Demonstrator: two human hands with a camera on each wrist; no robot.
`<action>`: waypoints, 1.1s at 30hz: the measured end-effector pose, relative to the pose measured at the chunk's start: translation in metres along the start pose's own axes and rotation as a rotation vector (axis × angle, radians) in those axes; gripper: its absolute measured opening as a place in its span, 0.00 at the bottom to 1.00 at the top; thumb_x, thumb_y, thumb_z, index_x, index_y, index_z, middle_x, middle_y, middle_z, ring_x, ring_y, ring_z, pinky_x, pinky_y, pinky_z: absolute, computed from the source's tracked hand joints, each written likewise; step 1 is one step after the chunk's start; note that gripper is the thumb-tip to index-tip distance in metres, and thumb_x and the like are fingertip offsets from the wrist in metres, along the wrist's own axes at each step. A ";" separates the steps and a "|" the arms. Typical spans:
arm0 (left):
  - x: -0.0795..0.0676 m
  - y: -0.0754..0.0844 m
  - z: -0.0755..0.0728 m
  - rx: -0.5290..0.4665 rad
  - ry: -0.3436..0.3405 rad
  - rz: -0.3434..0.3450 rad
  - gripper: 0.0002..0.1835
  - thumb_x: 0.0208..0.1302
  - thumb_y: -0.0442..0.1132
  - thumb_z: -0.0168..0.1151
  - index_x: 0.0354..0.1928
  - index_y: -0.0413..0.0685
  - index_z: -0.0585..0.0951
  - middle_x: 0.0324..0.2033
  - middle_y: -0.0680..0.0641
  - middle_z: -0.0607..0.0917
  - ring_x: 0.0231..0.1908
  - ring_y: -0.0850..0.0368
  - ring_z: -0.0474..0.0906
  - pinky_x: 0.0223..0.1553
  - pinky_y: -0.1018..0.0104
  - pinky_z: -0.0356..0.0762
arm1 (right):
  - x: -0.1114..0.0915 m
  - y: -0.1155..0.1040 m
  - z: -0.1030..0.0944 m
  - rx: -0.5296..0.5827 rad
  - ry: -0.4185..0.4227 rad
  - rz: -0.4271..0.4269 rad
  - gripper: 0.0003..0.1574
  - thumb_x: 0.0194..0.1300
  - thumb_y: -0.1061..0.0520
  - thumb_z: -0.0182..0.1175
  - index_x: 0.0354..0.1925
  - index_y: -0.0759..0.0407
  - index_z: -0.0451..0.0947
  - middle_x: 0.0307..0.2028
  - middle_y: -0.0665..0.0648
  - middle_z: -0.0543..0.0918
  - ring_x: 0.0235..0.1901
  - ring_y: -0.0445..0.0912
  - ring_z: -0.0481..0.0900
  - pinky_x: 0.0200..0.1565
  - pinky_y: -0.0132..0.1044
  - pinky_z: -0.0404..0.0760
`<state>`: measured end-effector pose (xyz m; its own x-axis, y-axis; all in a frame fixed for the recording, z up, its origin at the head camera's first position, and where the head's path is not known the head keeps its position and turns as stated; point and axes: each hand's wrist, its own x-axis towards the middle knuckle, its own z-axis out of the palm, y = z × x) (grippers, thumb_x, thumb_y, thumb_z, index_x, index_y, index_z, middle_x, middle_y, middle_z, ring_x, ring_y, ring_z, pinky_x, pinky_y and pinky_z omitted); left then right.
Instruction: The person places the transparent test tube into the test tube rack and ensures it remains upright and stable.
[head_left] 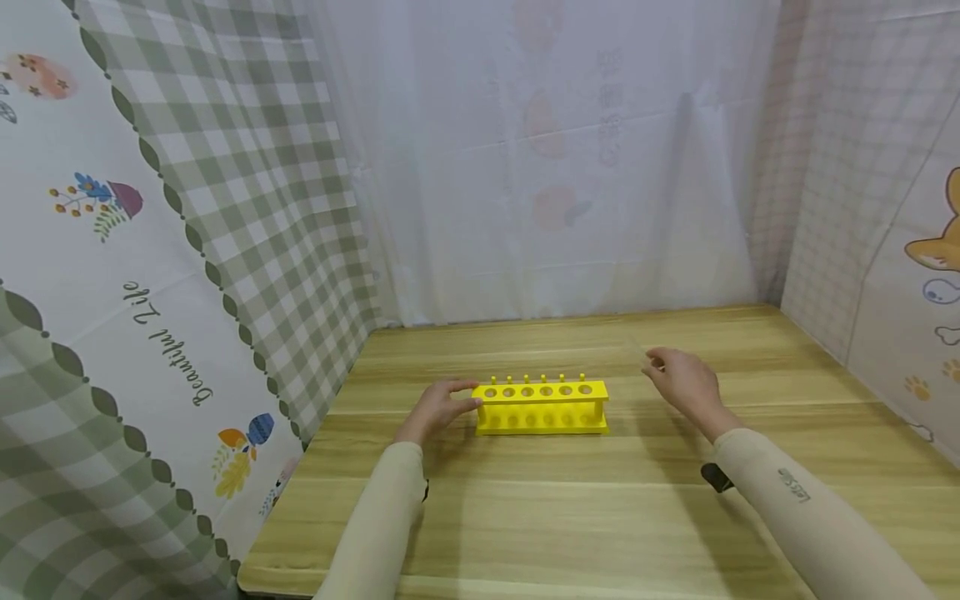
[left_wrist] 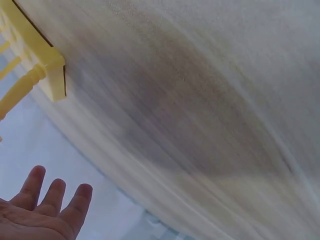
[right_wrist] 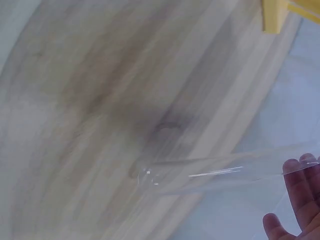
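Currently pinches clear tube [right_wrist: 215, 174] with nearly closed fingers of right hand [head_left: 682, 383], pointed lengthwise away from them, right of yellow rack [head_left: 540, 398] on bench [head_left: 540, 517]; grips rack's left end with nearer left hand [head_left: 438, 408].

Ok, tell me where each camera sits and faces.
Head: on the head, looking forward and down at a yellow holed rack; cream sleeves, left hand and right hand show.
Left wrist: at that wrist, towards the wood-grained table; left hand partly shows.
Right wrist: at that wrist, towards a clear tube; right hand partly shows.
Wrist views share the rack.
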<state>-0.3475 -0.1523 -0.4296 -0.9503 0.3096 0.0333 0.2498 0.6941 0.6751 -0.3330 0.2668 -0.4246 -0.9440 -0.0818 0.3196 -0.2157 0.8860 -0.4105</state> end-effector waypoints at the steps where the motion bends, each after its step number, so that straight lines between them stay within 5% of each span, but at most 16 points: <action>1: 0.000 0.000 0.000 0.001 -0.002 -0.004 0.24 0.68 0.49 0.63 0.64 0.51 0.79 0.69 0.36 0.67 0.70 0.36 0.59 0.67 0.38 0.58 | 0.000 -0.002 -0.001 0.012 0.006 0.002 0.26 0.74 0.53 0.55 0.60 0.70 0.74 0.48 0.70 0.83 0.40 0.62 0.83 0.30 0.50 0.81; 11: -0.002 -0.002 0.004 0.014 0.020 0.007 0.25 0.69 0.49 0.63 0.65 0.50 0.78 0.70 0.32 0.64 0.69 0.33 0.60 0.66 0.37 0.59 | 0.002 -0.014 -0.004 0.138 0.045 0.043 0.26 0.74 0.50 0.56 0.60 0.69 0.75 0.49 0.68 0.83 0.45 0.62 0.82 0.40 0.55 0.79; 24: -0.005 -0.004 0.007 -0.105 -0.010 0.047 0.25 0.73 0.46 0.59 0.67 0.45 0.75 0.67 0.41 0.72 0.69 0.39 0.63 0.66 0.39 0.61 | 0.007 -0.030 -0.017 0.296 0.092 0.085 0.32 0.76 0.45 0.53 0.64 0.68 0.72 0.54 0.69 0.81 0.52 0.64 0.79 0.49 0.59 0.77; 33: -0.002 0.000 0.011 -0.054 0.016 0.044 0.23 0.71 0.47 0.61 0.65 0.49 0.78 0.65 0.42 0.74 0.68 0.40 0.64 0.66 0.41 0.62 | 0.017 -0.053 -0.030 0.378 0.146 0.080 0.31 0.75 0.45 0.55 0.62 0.68 0.73 0.55 0.68 0.80 0.53 0.63 0.79 0.52 0.58 0.77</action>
<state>-0.3430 -0.1455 -0.4378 -0.9414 0.3286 0.0755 0.2817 0.6434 0.7118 -0.3302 0.2322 -0.3713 -0.9221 0.0701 0.3806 -0.2453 0.6548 -0.7149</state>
